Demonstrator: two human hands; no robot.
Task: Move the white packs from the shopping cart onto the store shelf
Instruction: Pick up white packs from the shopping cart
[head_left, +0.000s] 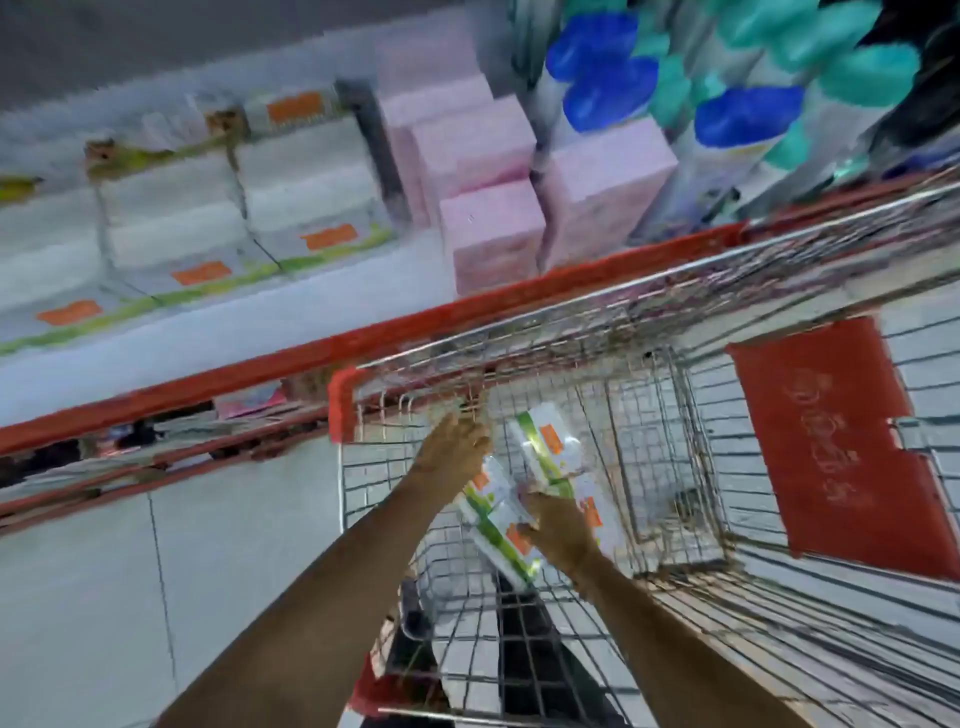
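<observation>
Both my arms reach down into the wire shopping cart (691, 467). Several white packs (545, 452) with green stripes and orange labels lie in its basket. My left hand (457, 441) rests on the left edge of the packs, fingers curled over one pack (493, 514). My right hand (558, 530) presses on the packs from the near side. Blur hides how firm either grip is. On the store shelf (130, 364) to the upper left, rows of matching white packs (171, 228) stand stacked.
Pink packs (493, 239) stand on the shelf to the right of the white ones, with blue and teal capped bottles (727, 104) further right. The shelf has a red front edge (519, 296). A red flap (841, 447) covers the cart's right end. Pale floor tiles lie lower left.
</observation>
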